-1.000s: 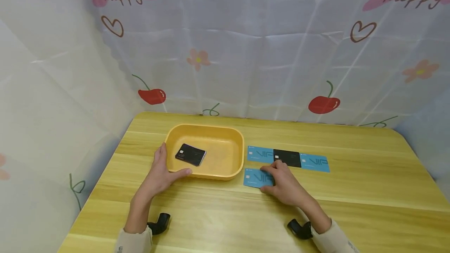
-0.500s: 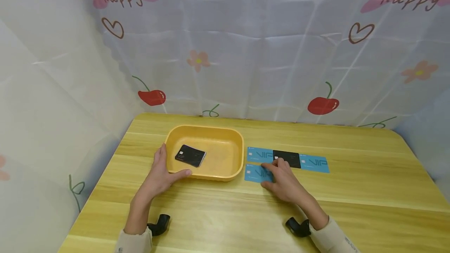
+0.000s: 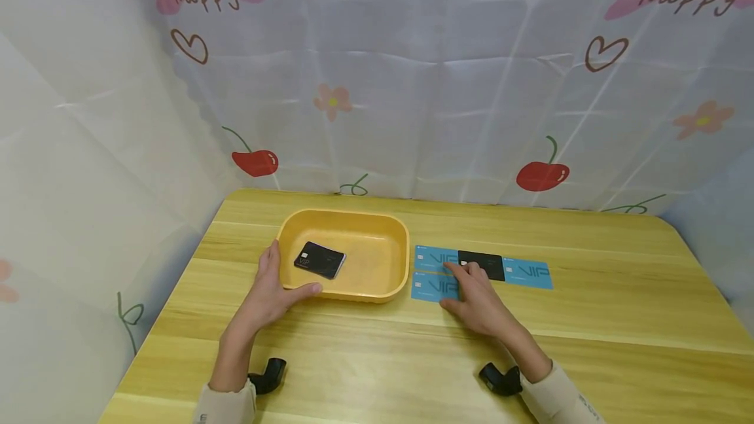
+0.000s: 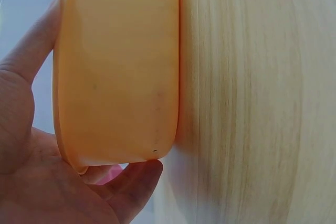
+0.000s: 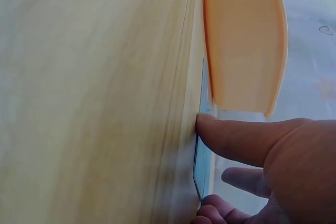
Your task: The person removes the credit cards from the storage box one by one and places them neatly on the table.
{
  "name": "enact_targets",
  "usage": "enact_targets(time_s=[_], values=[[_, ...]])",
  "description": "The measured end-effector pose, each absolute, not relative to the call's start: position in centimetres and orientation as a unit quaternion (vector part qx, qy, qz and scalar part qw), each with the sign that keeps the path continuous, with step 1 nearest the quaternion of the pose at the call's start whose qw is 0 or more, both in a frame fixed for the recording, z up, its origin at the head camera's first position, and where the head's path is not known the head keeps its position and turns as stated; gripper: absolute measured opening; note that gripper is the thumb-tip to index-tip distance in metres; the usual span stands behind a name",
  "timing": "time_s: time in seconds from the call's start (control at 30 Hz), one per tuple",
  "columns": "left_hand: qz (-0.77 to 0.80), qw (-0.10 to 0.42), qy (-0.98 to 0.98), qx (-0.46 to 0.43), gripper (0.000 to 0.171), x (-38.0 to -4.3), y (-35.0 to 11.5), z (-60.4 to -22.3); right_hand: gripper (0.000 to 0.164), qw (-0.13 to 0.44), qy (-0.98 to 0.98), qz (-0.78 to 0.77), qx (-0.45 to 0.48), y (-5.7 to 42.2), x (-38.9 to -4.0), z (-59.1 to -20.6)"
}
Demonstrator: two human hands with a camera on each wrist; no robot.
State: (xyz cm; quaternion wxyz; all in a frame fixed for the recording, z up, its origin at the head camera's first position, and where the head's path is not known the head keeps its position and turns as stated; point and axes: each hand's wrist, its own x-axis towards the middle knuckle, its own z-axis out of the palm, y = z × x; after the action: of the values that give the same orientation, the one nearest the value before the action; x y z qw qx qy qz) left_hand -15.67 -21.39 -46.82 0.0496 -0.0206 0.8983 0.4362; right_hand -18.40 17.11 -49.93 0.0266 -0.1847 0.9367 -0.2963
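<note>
smooth plastic-looking tub [image 3: 374, 254] with a soft shine, wood-look table top [image 3: 353, 358] with pale shiny patches, blue card [image 3: 425, 287] and black card [image 3: 320, 260] both smooth like plastic, thin wrinkly sheet [image 3: 412, 31] with shiny creases, dull cloth sleeve [image 3: 226, 404]

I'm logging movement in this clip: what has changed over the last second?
The right hand moved the near blue card away from the person, up close to the card row. That row, the left hand on the tray, and the black stack inside stayed put.
</note>
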Motion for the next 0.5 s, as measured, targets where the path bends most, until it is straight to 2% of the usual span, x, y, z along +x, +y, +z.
enact_targets(time_s=[0.5], values=[[0.436, 0.042, 0.899, -0.013, 0.130, -15.85, -21.49, -47.10, 0.063, 0.034, 0.940, -0.296, -0.168, 17.00, -18.41, -49.57]])
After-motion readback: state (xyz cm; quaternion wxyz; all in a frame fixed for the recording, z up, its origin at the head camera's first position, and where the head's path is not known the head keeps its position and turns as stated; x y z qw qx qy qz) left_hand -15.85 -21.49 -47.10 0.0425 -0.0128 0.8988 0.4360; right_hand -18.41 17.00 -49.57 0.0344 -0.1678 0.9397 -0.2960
